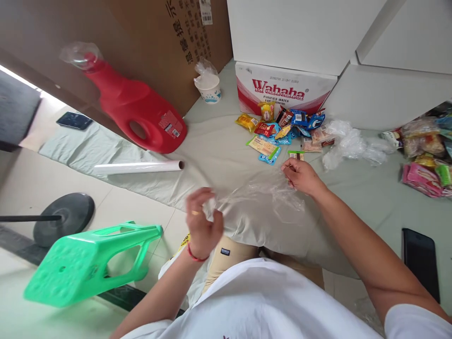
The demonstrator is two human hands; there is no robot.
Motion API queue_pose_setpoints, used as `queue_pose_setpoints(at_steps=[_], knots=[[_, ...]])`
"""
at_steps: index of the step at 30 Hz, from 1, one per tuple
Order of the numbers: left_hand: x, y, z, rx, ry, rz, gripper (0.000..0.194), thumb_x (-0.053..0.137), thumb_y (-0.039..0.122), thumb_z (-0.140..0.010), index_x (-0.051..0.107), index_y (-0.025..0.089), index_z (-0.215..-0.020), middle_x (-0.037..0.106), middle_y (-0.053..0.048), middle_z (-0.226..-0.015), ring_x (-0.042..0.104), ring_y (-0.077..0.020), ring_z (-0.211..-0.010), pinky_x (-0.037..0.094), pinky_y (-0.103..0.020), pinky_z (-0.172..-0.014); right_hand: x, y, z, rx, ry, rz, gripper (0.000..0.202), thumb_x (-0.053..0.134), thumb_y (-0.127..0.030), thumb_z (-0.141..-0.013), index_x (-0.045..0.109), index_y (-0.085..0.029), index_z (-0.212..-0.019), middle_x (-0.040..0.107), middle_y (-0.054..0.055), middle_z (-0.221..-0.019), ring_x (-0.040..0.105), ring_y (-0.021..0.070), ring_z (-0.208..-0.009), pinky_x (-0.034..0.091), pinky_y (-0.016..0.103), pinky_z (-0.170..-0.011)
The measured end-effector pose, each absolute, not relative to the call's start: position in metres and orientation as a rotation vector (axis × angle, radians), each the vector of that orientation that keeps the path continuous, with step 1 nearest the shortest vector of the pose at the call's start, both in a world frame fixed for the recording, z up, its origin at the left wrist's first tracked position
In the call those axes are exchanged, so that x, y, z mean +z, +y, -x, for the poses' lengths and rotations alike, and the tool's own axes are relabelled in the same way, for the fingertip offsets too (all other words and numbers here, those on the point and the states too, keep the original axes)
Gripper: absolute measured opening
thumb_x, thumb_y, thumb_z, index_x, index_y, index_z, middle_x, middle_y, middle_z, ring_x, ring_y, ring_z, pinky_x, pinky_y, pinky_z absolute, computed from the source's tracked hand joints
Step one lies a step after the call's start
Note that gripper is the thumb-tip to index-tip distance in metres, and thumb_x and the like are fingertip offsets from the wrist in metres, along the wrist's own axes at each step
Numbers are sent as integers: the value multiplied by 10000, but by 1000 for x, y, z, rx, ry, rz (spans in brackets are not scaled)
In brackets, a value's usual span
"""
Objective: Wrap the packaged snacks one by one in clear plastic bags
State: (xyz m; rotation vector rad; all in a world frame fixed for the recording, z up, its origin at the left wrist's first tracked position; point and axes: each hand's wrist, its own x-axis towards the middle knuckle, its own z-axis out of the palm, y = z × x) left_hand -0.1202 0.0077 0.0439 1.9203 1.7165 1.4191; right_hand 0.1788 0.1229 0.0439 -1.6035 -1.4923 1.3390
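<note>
My right hand [299, 176] is closed in a pinch on a thin clear plastic bag [287, 202], which hangs crumpled below the fingers and trails left over the cloth. My left hand [204, 222], a little blurred, is raised near the bag's left end. Its fingers are bent, with the thumb apart from them; whether it touches the film is hard to make out. Just beyond my right hand lies a pile of small wrapped snacks [263, 147] in yellow, red and blue packaging. A green-edged packet [295, 155] is partly covered by my right hand.
Crumpled clear bags [348, 143] lie right of the pile, with more snack packets [423, 179] beyond. Behind stands a Wahaha carton [286, 89]. A paper cup [208, 89], red jug [141, 113], white roll [141, 167], green stool [70, 268] and phone [420, 261] are around.
</note>
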Motion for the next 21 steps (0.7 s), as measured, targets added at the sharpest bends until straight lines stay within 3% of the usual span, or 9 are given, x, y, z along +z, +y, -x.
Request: queue_pose_setpoints(at_steps=[3, 5, 9, 15, 19, 21], knots=[[40, 8, 85, 1053, 1177, -2361, 511, 569, 88, -825, 569, 241, -1313, 673, -116, -1307, 608, -267, -1258, 401, -514, -1151, 38, 122, -175, 1359, -1465, 1579, 318, 672, -532, -844, 533, -246, -840, 480, -57, -572, 451, 120, -404, 339, 265, -416], [30, 16, 69, 827, 1101, -2364, 438, 547, 124, -900, 609, 227, -1321, 694, -135, -1313, 593, -284, -1299, 331, -542, -1193, 36, 124, -179, 1349, -1453, 1593, 332, 673, -546, -841, 528, -247, -840, 481, -55, -573, 448, 122, -401, 324, 265, -411], [16, 29, 62, 531, 1021, -2181, 287, 473, 214, -1014, 750, 252, -1078, 771, -131, -1072, 617, -298, -1216, 362, -527, -1120, 37, 134, -199, 1248, -1532, 1638, 324, 638, -551, -867, 551, -239, -861, 513, -41, -595, 452, 121, -430, 340, 266, -458], [26, 7, 90, 426, 729, -2042, 268, 525, 318, -1025, 773, 253, -948, 770, -161, -1046, 679, -272, -1017, 482, -446, -951, 40, 174, -235, 1006, -1894, 1539, 318, 588, -520, -898, 643, -206, -899, 516, -27, -621, 455, 137, -559, 326, 274, -574], [23, -10, 109, 326, 724, -2263, 340, 440, 252, -1035, 753, 209, -1162, 756, -179, -1215, 709, -255, -1036, 547, -403, -903, 37, 198, -228, 987, -2093, 1418, 356, 575, -524, -918, 688, -187, -934, 529, -11, -670, 474, 151, -629, 355, 282, -643], [20, -13, 115, 362, 773, -2312, 408, 429, 213, -1012, 685, 194, -1329, 716, -180, -1333, 719, -251, -1091, 573, -383, -912, 43, 199, -218, 878, -2128, 1397, 353, 595, -491, -916, 705, -174, -1026, 622, 42, -839, 541, 174, -711, 414, 303, -720]])
